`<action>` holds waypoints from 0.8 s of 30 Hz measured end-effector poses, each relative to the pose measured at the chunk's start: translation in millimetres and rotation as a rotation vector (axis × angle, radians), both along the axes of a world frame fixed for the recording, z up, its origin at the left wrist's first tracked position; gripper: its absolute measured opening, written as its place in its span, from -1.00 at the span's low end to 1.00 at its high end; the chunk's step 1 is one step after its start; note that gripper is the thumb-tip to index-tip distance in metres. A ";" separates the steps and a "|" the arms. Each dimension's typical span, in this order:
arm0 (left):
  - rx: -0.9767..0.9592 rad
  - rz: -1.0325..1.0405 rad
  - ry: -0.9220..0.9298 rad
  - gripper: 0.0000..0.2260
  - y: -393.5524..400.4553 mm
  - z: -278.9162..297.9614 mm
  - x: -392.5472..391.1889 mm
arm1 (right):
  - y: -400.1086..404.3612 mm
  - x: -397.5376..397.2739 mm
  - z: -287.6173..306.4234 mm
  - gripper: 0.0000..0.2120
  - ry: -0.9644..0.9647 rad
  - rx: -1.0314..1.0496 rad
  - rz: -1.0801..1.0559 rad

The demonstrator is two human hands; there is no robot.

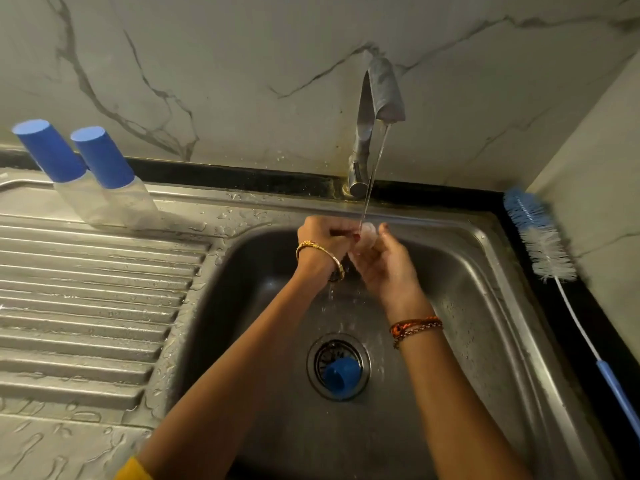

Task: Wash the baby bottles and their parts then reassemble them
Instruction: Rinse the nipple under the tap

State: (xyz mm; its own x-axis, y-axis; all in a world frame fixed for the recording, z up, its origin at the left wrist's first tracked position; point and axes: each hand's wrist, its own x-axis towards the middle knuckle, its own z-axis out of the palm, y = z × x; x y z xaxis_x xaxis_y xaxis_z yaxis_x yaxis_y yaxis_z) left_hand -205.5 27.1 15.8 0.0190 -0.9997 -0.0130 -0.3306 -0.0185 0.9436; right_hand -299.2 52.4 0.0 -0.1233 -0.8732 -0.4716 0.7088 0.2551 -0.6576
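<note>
Looking down at a marble-look wall (242, 64) with grey veins, then a big stainless steel sink (485, 271), brushed metal, rounded corners, wet all over. Its ribbed draining board (86, 289) runs off to the left, long parallel grooves with water beaded on them. A black counter (571, 306) edge frames the whole thing.

The chrome tap (363, 133) rises from the back rim, and its spout end looks wrapped in some greyish cloth or tape. A thin stream of water (374, 174) falls straight onto the hands.

Two baby bottles (114, 188) stand at the back left of the draining board, just beside each other, cloudy clear plastic bodies with smooth blue cylindrical caps on.

A bottle brush (540, 237) lies on the counter along the sink's right side: fluffy blue and white bristles, thin white wire stem, blue plastic handle.

Both hands are up under the stream, over the basin. The left hand (322, 240) is curled over, fingers pressed in toward a small pale, translucent, rounded part (369, 237), maybe a teat, hard to tell. The right hand (384, 265) cups it from below, its grip closed around it. Gold bangle on the left wrist, orange thread bands on the right.

Down on the round metal drain (311, 368) sits a small blue plastic ring (339, 375), lying tilted.
</note>
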 end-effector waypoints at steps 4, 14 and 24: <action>0.179 0.087 0.406 -0.85 2.9 -5.8 7.6 | -1.3 6.1 7.0 -0.72 0.542 -0.132 0.082; 0.433 0.049 0.776 -0.78 6.9 -8.1 4.7 | -2.3 7.6 23.1 -0.57 1.386 -0.428 -0.038; 0.442 0.154 0.796 -0.77 7.9 -17.8 12.6 | -1.5 12.7 29.3 -0.74 1.446 -0.619 -0.328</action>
State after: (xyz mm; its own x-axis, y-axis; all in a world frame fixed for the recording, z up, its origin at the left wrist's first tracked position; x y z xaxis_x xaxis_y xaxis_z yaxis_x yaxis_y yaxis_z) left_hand -192.8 35.0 -2.0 -0.0266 -0.8877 -0.4596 0.4483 -0.4215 0.7882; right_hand -286.4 50.9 29.3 -0.3417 -0.7237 0.5996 -0.6014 -0.3219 -0.7313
